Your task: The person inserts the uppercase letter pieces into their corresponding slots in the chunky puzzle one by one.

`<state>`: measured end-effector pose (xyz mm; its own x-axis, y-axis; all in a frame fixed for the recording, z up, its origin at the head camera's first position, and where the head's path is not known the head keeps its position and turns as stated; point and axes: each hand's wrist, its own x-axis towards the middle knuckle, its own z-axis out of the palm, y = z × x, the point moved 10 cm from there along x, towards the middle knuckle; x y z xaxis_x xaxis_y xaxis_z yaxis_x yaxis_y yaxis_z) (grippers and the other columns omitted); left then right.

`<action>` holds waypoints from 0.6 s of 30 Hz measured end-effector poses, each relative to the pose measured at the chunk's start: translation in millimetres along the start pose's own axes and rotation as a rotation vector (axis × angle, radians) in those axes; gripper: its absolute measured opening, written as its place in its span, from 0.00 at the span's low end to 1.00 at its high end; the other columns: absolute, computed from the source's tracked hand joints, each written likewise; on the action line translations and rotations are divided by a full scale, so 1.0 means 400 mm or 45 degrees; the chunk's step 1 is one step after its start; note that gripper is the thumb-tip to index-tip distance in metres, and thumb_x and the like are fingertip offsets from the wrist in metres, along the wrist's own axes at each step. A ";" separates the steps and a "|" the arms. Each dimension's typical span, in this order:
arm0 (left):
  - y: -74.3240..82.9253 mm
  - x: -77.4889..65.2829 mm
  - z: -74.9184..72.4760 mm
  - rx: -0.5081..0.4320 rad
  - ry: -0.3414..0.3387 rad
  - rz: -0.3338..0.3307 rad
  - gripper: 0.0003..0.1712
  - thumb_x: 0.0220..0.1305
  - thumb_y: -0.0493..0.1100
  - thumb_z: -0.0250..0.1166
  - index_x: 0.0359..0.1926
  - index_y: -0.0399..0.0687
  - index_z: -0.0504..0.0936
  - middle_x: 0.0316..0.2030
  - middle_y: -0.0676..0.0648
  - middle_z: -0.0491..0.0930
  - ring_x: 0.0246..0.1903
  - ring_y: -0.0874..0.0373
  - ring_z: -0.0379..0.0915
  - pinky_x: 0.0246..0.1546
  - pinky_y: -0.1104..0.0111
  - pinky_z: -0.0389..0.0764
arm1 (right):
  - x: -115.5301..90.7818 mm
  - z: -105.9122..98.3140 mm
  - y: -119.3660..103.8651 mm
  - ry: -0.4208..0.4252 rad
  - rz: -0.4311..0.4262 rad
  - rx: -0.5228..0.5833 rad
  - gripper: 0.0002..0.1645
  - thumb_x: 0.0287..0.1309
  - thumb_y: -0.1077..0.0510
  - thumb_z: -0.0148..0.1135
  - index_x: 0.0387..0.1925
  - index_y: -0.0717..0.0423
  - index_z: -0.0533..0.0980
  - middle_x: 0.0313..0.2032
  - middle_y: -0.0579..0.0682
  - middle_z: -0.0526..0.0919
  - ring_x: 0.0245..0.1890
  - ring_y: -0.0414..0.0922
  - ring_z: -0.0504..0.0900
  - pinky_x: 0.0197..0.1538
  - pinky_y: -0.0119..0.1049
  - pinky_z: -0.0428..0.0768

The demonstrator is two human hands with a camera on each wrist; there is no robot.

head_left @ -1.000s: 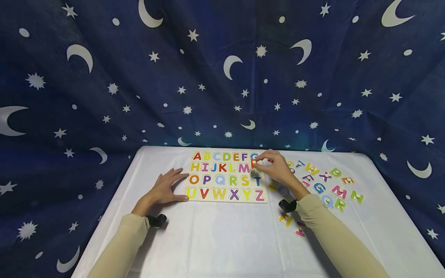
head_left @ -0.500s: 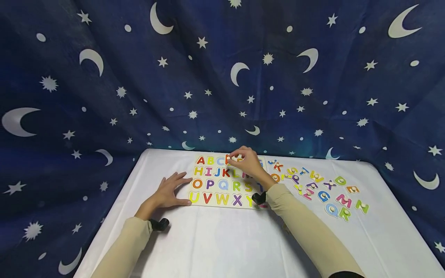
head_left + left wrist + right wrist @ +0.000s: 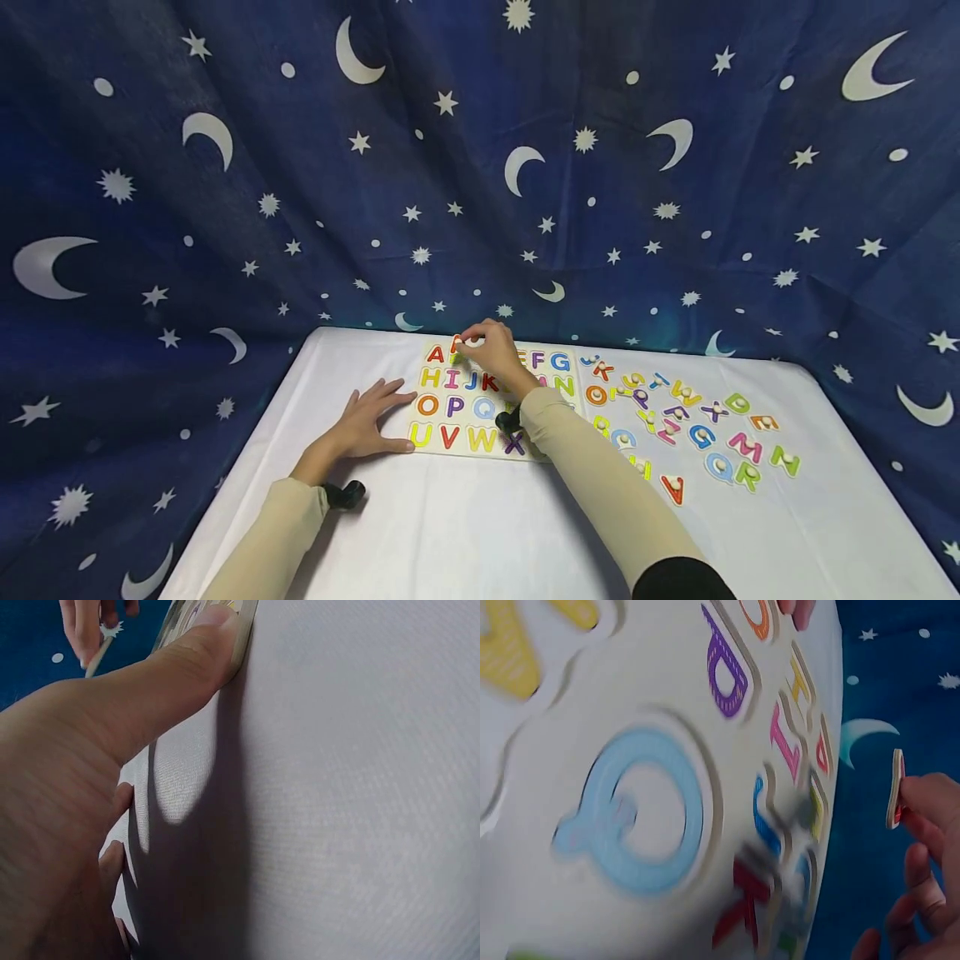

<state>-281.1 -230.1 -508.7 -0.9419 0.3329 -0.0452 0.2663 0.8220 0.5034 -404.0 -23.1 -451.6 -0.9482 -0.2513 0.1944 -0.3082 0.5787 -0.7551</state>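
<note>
In the head view a pale wooden alphabet board lies on the table, with coloured letters in rows. My left hand rests at its left edge, fingers spread; in the left wrist view the thumb lies on the board's corner. My right hand pinches a red letter piece between thumb and fingertips, held up over the top row near the letter A. The right wrist view shows this piece edge-on, raised off the board, so I cannot tell which letter it is.
Right of the board, several loose knobbed letter pieces lie scattered, among them a green N, a pink M and a light blue Q. A red piece lies nearest the front. A dark star-and-moon cloth hangs behind the table.
My right hand has carried the red letter piece leftward along the top row, from near G to near A. My left hand stays at the board's edge. The head view has shifted slightly.
</note>
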 end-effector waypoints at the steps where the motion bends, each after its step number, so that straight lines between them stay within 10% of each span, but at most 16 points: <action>1: -0.001 -0.001 0.001 0.001 -0.003 -0.002 0.52 0.46 0.65 0.81 0.72 0.56 0.74 0.77 0.40 0.59 0.78 0.34 0.43 0.72 0.29 0.36 | 0.004 0.013 -0.001 -0.002 0.007 -0.016 0.08 0.58 0.52 0.76 0.38 0.50 0.89 0.35 0.46 0.79 0.43 0.48 0.73 0.49 0.44 0.73; 18: -0.004 -0.011 -0.004 -0.011 -0.013 -0.015 0.52 0.47 0.65 0.80 0.72 0.57 0.74 0.78 0.40 0.59 0.79 0.35 0.42 0.72 0.29 0.35 | 0.035 0.131 -0.017 0.042 0.137 -0.221 0.07 0.58 0.46 0.76 0.30 0.43 0.89 0.32 0.44 0.77 0.41 0.48 0.73 0.51 0.48 0.70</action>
<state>-277.9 -233.5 -507.6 -0.9429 0.3276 -0.0599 0.2532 0.8221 0.5100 -411.0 -71.0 -476.5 -0.9775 -0.1570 0.1409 -0.2109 0.7269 -0.6536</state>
